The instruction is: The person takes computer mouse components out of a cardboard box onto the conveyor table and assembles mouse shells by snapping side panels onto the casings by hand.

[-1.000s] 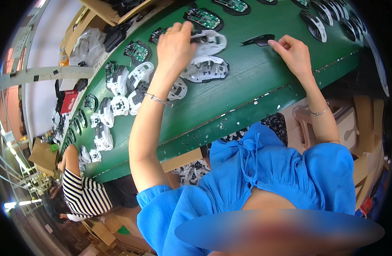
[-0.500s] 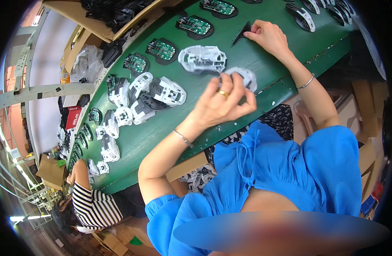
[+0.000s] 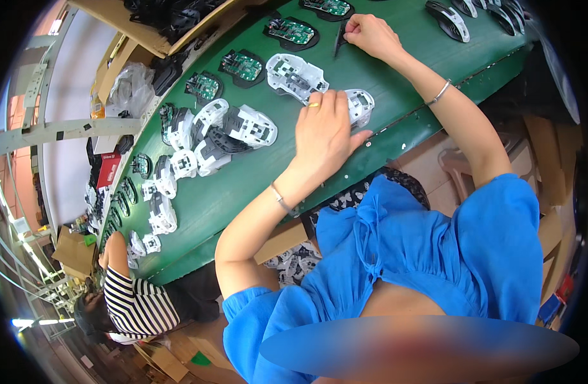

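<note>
My left hand (image 3: 326, 131) is closed over the left edge of a white mouse shell (image 3: 362, 106); its fingertips are partly hidden and the thumb lies along the shell's near side. Another white mouse shell (image 3: 295, 73) lies just beyond the fingers, tilted and showing its inside. Farther off, my right hand (image 3: 376, 38) pinches a thin black mouse part (image 3: 339, 40) by its edge, held upright just above the green table (image 3: 396, 102). Nearby are black mouse bases with green circuit boards, including one board (image 3: 292, 32) left of the right hand.
White and grey mouse shells (image 3: 250, 127) are piled to the left. Several finished-looking mice (image 3: 449, 22) stand at the far right. A cardboard box (image 3: 134, 25) of black parts sits beyond the table. Another person in a striped top (image 3: 140, 307) works at the left end.
My right hand has moved left with the black part, now seen nearly edge-on. My left hand has shifted slightly left and come down on the shells; the farther shell has turned.
</note>
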### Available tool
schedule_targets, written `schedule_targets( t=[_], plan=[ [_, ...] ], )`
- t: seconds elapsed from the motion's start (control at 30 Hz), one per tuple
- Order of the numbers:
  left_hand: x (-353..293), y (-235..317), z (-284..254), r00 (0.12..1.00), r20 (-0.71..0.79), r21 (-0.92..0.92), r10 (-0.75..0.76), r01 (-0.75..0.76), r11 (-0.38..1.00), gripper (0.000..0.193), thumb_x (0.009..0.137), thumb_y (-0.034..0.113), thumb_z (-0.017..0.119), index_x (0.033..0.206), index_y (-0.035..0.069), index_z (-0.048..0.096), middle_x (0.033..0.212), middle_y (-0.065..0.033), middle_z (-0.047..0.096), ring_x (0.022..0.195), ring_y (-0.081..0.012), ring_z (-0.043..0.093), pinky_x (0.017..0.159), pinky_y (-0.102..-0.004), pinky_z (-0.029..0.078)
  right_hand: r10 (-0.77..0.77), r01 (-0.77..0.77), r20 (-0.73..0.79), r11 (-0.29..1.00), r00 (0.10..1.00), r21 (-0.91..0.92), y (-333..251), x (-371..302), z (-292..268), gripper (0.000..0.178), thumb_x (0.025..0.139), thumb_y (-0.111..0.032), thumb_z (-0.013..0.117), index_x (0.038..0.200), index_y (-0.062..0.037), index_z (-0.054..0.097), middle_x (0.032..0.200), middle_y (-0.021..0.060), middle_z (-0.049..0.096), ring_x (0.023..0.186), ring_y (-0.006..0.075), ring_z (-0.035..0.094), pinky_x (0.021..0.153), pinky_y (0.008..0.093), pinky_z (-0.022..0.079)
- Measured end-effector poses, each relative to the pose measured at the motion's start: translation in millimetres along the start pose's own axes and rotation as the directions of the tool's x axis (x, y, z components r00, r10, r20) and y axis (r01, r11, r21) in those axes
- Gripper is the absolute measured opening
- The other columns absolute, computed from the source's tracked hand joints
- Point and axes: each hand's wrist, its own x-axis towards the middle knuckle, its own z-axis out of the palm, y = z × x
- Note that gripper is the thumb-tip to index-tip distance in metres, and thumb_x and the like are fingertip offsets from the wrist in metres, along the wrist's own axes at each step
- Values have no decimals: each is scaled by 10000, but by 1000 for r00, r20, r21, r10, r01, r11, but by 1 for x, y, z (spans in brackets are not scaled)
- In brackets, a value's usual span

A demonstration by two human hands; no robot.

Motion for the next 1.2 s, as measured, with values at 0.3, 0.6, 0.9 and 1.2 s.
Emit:
schedule_targets(
  t=[0.3,0.6,0.9,1.2],
  plan=[
    [-1,-7,-6,1000,-5,-109,-20,19,994,658,630,216,805,1158,-22,493,1060,-156,519,994,-301,520,837,-373,447,-27,3,-69,948,997,-319,-32,10,8,446,735,-459,683,831,-27,635,829,122,657,805,296,639,675,433,468],
    [-15,-36,-31,798,79,-992,-598,5,-125,394,891,168,579,1193,25,369,1038,-119,586,880,-204,626,764,-318,522,-38,30,-228,999,973,-42,-46,23,17,388,656,-202,734,982,-34,609,835,180,633,819,332,626,754,400,503],
    [-25,-49,-41,695,155,-966,-702,-40,-254,620,929,599,335,1158,49,507,1043,-58,615,931,-138,592,791,-305,498,-276,128,53,596,960,793,-137,-55,-52,459,736,81,674,1148,-6,491,775,32,616,694,69,580,624,196,474],
    [-25,-37,-44,707,90,-969,-702,-99,-224,584,939,584,305,1080,57,512,982,-62,612,868,-133,614,737,-292,531,-357,165,122,674,926,720,-163,-87,-23,344,749,-123,748,1023,-7,575,793,49,622,740,117,610,628,256,485]
  ],
)
